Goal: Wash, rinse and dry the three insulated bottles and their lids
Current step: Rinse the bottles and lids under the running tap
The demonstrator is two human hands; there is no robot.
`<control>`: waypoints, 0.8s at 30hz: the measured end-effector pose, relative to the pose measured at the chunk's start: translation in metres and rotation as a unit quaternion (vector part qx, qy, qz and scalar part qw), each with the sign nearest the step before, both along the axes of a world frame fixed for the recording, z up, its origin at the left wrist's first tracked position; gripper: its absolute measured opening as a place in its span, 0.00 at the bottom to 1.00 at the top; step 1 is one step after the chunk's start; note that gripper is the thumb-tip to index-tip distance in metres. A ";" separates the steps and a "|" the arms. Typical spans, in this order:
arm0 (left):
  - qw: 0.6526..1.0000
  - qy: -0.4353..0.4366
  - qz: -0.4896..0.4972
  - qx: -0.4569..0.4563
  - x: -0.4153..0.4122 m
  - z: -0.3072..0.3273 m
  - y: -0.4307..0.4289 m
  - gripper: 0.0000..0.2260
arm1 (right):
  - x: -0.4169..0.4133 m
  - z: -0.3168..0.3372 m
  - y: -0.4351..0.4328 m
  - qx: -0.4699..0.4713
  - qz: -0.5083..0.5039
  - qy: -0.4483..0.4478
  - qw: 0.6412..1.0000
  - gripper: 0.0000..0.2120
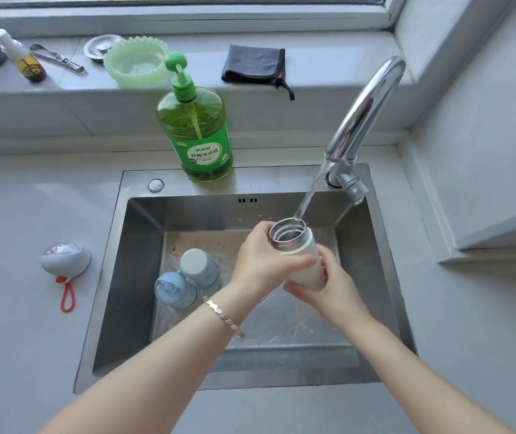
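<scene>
Fingers point(294, 264) of your left hand point(259, 261) and right hand point(328, 283) curl round the white bottle point(302, 245), rim under the faucet stream point(308, 195) near the sink point(203, 211) back wall; pale blue bottle point(200, 264) and blue lid point(173, 289) sit left, well apart.

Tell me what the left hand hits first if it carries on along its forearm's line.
The left hand grips the white bottle; beyond that, probably the faucet base, though depth is unclear.

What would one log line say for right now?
left hand, right hand: gripping white bottle | faucet: stream hits its mouth | sink: blue bottle inside
</scene>
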State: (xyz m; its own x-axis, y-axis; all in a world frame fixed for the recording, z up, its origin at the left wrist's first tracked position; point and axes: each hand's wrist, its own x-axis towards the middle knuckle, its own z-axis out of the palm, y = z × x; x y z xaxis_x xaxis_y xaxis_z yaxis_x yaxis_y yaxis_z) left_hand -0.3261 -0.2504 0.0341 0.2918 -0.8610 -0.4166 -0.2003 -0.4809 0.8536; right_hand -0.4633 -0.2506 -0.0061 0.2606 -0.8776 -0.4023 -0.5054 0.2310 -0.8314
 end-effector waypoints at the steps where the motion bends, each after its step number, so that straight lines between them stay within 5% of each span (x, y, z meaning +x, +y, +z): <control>1: 1.000 -0.006 -0.005 -0.012 -0.001 0.001 -0.004 0.20 | 0.003 -0.001 -0.005 -0.010 -0.014 -0.008 1.000 0.30; 12: 0.997 0.011 -0.072 -0.006 0.027 -0.018 0.004 0.35 | 0.012 -0.021 -0.016 -0.025 -0.069 0.006 0.997 0.31; 17: 0.999 -0.002 -0.038 0.020 0.047 -0.025 0.026 0.27 | 0.013 -0.029 -0.013 -0.023 -0.048 0.058 0.997 0.30; 24: 0.998 -0.020 0.024 0.047 0.064 -0.029 0.047 0.16 | 0.022 -0.008 -0.025 -0.075 -0.058 0.011 0.995 0.25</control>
State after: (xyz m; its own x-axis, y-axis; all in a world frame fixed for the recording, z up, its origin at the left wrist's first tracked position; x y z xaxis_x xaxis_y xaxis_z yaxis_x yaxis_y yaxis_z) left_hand -0.2620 -0.2035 0.0049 0.3490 -0.8039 -0.4816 -0.2085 -0.5676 0.7964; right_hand -0.4409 -0.2757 -0.0145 0.1471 -0.9519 -0.2687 -0.5016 0.1624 -0.8497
